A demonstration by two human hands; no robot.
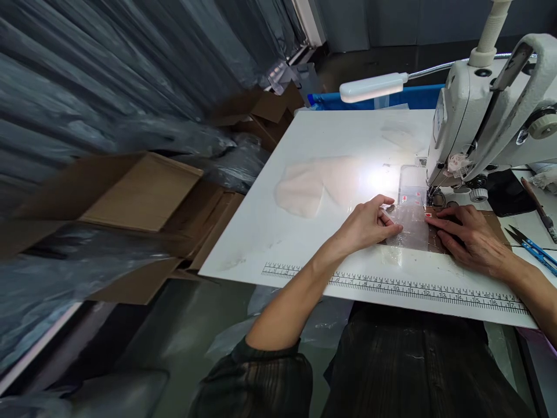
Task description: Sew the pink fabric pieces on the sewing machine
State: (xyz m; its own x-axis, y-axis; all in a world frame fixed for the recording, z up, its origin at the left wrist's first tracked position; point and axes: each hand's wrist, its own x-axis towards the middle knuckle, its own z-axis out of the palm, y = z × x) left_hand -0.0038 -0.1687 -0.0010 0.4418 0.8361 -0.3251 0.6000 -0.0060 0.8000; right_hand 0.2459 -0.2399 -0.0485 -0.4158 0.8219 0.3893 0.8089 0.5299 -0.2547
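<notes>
A thin clear plastic sheet with small red marks lies in front of the needle of a white sewing machine. My left hand is at the sheet's left edge, thumb and curled fingers closed on it, index finger raised. Flat on the right side of the work rests my right hand, its fingertips beside a red mark close to the presser foot. Beneath that hand is a brown strip, partly covered by the fingers.
A printed ruler runs along the front edge of the white table. Blue thread snips and a dark phone-like slab lie at right. A lit lamp hangs above. Open cardboard boxes stand left.
</notes>
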